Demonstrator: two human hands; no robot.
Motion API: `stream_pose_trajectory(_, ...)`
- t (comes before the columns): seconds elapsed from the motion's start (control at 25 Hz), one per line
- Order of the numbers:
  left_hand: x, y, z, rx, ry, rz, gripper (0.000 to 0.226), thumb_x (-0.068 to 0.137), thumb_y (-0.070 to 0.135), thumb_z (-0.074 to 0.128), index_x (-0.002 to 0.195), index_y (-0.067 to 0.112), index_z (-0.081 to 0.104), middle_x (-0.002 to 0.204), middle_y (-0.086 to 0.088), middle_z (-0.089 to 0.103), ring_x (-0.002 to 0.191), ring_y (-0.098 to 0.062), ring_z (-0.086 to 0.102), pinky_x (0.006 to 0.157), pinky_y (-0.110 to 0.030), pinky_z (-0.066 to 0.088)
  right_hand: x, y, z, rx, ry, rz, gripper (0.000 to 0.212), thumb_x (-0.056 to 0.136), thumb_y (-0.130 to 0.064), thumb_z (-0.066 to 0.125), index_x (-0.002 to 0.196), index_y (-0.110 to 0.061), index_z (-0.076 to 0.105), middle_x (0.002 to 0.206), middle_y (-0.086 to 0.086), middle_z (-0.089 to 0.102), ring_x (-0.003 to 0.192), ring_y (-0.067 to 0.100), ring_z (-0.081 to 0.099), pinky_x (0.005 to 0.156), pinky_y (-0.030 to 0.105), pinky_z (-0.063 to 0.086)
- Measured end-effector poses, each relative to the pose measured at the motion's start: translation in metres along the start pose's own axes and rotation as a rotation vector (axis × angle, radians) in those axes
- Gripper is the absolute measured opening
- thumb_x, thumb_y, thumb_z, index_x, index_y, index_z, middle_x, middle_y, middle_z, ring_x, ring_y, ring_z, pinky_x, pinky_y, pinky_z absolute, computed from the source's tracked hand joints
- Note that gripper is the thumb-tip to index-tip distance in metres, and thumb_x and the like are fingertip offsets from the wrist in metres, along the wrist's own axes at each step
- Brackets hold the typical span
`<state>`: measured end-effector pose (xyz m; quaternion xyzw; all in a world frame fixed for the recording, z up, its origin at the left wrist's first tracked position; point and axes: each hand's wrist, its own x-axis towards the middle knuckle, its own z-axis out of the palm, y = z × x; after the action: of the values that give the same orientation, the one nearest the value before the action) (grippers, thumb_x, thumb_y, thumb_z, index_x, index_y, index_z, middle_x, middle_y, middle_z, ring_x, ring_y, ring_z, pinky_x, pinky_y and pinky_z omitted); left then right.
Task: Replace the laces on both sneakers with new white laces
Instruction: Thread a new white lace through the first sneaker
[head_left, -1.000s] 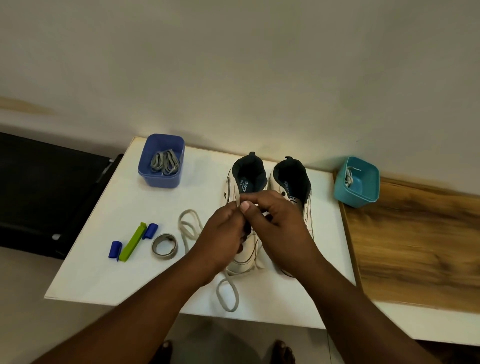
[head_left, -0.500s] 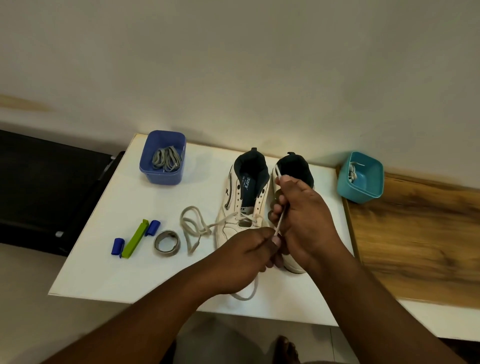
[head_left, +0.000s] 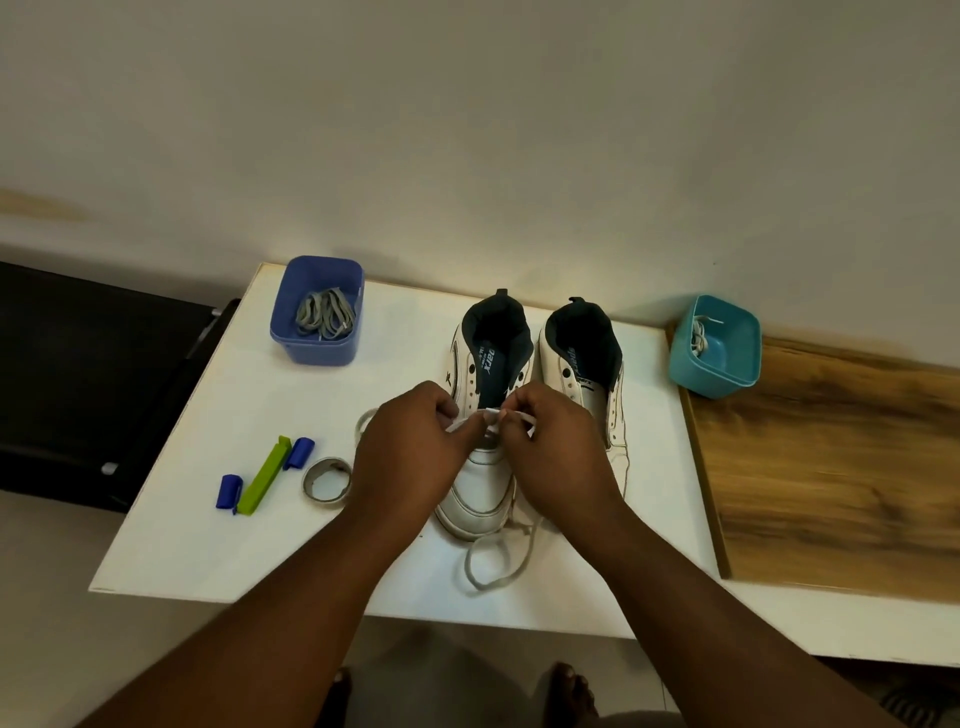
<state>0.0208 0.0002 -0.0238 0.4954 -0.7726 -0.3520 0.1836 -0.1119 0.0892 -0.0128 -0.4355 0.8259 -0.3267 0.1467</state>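
Half a second back the right hand (head_left: 558, 457) pinched a lace up by the right sneaker (head_left: 582, 364) and the left sat low. Now both hands meet over the left sneaker's (head_left: 483, 467) eyelets, left hand (head_left: 410, 457) and right each pinching the white lace (head_left: 491, 414) between thumb and fingertips. Loose lace loops lie off the toe on the white table (head_left: 208, 519). Insole print reads "sparx". Grey laces (head_left: 326, 317) in blue tub (head_left: 317, 348); teal tub (head_left: 719, 369) right.
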Motion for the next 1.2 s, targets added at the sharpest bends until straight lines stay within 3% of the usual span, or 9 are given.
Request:
stream_pose_trajectory(0.16, 0.005, -0.001, -0.002, -0.121, -0.006, 0.003, 0.006, 0.090, 0.032, 0.070, 0.089, 0.027, 0.073, 0.078, 0.014, 0.068, 0.079, -0.004, 0.064, 0.064, -0.016, 0.042, 0.004, 0.001, 0.007, -0.036, 0.016, -0.044, 0.004, 0.096, -0.028, 0.062, 0.094, -0.030, 0.065, 0.093, -0.011, 0.066, 0.086, 0.007, 0.061, 0.073, 0.035, 0.055)
stream_pose_trajectory(0.28, 0.005, -0.001, 0.001, -0.313, -0.021, -0.084, 0.008, 0.089, 0.021, 0.070, 0.087, 0.021, 0.078, 0.078, 0.009, 0.073, 0.075, -0.005, 0.066, 0.069, -0.023, 0.049, 0.002, -0.001, 0.013, 0.007, 0.006, -0.049, 0.007, 0.093, -0.026, 0.061, 0.089, -0.032, 0.064, 0.091, -0.011, 0.065, 0.083, 0.005, 0.061, 0.071, 0.036, 0.055)
stream_pose_trajectory(0.44, 0.006, -0.003, -0.001, -0.466, -0.064, -0.174, 0.008, 0.089, 0.018, 0.072, 0.085, 0.020, 0.079, 0.077, 0.006, 0.075, 0.070, -0.002, 0.066, 0.069, -0.021, 0.050, 0.002, -0.005, 0.014, 0.279, -0.018, 0.034, 0.015, 0.090, -0.013, 0.062, 0.081, -0.024, 0.067, 0.078, -0.009, 0.069, 0.074, 0.007, 0.071, 0.071, 0.035, 0.058)
stream_pose_trajectory(0.56, 0.007, -0.005, -0.002, -0.469, -0.095, -0.161, 0.007, 0.090, 0.019, 0.073, 0.088, 0.020, 0.079, 0.080, 0.006, 0.075, 0.073, -0.002, 0.067, 0.071, -0.020, 0.050, 0.002, -0.007, 0.014, 0.312, -0.028, 0.055, 0.016, 0.090, -0.009, 0.062, 0.080, -0.021, 0.067, 0.074, -0.008, 0.070, 0.072, 0.007, 0.071, 0.069, 0.030, 0.057)
stream_pose_trajectory(0.72, 0.006, -0.004, -0.001, -0.435, -0.074, -0.119, 0.010, 0.093, 0.022, 0.070, 0.092, 0.020, 0.080, 0.084, 0.008, 0.076, 0.080, -0.004, 0.069, 0.077, -0.024, 0.053, 0.003, -0.001, 0.017, 0.238, 0.002, 0.033, 0.014, 0.091, -0.016, 0.064, 0.082, -0.025, 0.070, 0.081, -0.006, 0.069, 0.076, 0.007, 0.068, 0.072, 0.032, 0.056)
stream_pose_trajectory(0.88, 0.007, -0.004, 0.000, -0.446, -0.123, -0.148, 0.014, 0.096, 0.029, 0.066, 0.109, 0.029, 0.071, 0.085, 0.005, 0.075, 0.082, -0.011, 0.070, 0.079, -0.029, 0.054, 0.004, 0.005, 0.017, 0.209, 0.004, 0.014, 0.010, 0.094, -0.023, 0.069, 0.090, -0.028, 0.076, 0.089, -0.010, 0.067, 0.082, 0.004, 0.065, 0.077, 0.029, 0.055)
stream_pose_trajectory(1.08, 0.009, -0.008, 0.002, -0.288, -0.077, 0.020, 0.006, 0.094, 0.023, 0.068, 0.095, 0.026, 0.072, 0.086, 0.013, 0.071, 0.083, -0.002, 0.065, 0.075, -0.022, 0.048, 0.008, 0.003, 0.007, 0.277, -0.117, 0.029, 0.012, 0.095, -0.018, 0.070, 0.100, -0.023, 0.079, 0.092, -0.009, 0.073, 0.081, 0.003, 0.071, 0.079, 0.030, 0.058)
stream_pose_trajectory(1.2, 0.010, -0.004, 0.000, -0.231, 0.012, -0.024, 0.008, 0.102, 0.023, 0.056, 0.099, 0.020, 0.063, 0.097, 0.009, 0.068, 0.091, -0.010, 0.062, 0.076, -0.024, 0.045, 0.013, 0.004, -0.011, 0.128, -0.239, 0.016, 0.024, 0.094, -0.018, 0.071, 0.115, -0.028, 0.075, 0.094, -0.017, 0.071, 0.083, -0.004, 0.066, 0.078, 0.023, 0.053)
